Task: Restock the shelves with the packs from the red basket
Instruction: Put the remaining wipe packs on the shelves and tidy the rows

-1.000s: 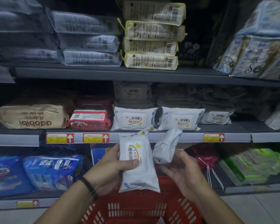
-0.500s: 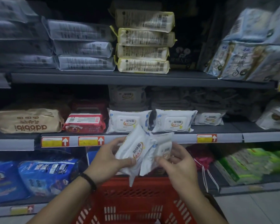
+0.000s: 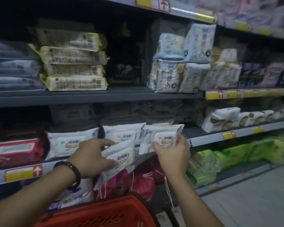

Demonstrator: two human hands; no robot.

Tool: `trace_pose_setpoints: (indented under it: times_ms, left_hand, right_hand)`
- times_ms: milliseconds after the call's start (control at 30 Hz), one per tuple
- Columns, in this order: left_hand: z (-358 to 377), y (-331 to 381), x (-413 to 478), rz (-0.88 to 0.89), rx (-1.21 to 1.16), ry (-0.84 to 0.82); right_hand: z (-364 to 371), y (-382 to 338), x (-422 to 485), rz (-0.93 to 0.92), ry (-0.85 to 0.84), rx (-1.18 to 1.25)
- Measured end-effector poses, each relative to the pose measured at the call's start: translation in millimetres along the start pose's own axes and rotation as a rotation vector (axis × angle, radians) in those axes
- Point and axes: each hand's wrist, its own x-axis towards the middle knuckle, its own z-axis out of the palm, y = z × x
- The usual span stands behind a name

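On the middle grey metal shelf (image 3: 203,140), far left, a red flat plastic pack (image 3: 15,151) lies beside a row of white soft wipe packs (image 3: 67,143). Left hand (image 3: 92,157) grips a tilted white orange-labelled pack (image 3: 121,157) just below the shelf edge. Right hand (image 3: 172,156) holds a second white labelled pack (image 3: 162,133) at the shelf lip, against the row. Red plastic mesh basket (image 3: 105,213) is bottom centre, below both hands.

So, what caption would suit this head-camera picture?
Left hand holds the lower pack, right hand the higher pack, at the shelf above the red basket.
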Motion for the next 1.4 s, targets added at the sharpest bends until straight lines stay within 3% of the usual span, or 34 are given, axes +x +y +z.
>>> trace_pose_setpoints:
  times_ms: [300,567,733,900,1133,1233,1400]
  left_hand:
    - [27.8,25.3,40.2,0.05,0.062,-0.02]
    - [55.5,36.8,63.9,0.068,0.023,-0.019]
    - [62.7,58.4,78.7,0.058,0.024,-0.032]
    - [71.6,88.4,92.8,0.05,-0.074,0.014]
    - [86.7,140.0,118.2,0.157,-0.248,0.052]
    - [92.8,155.3,126.5,0.221,-0.187,0.056]
    - [112.9,164.0,144.2,0.272,-0.258,0.059]
  right_hand:
    - [54.0,37.0,75.6,-0.05,-0.018,-0.061]
    - [59.8,62.1,103.3,-0.11,-0.118,-0.429]
    - [36.0,72.0,112.6,-0.158,-0.287,-0.37]
    - [3.7,62.2,101.8,-0.27,-0.107,-0.055]
    - [-26.9,49.1,101.0,-0.31,-0.281,-0.057]
    - [-35.0,55.9,109.7,-0.306,-0.377,-0.089]
    - [-43.5,71.1,124.5,-0.264,-0.22,-0.099]
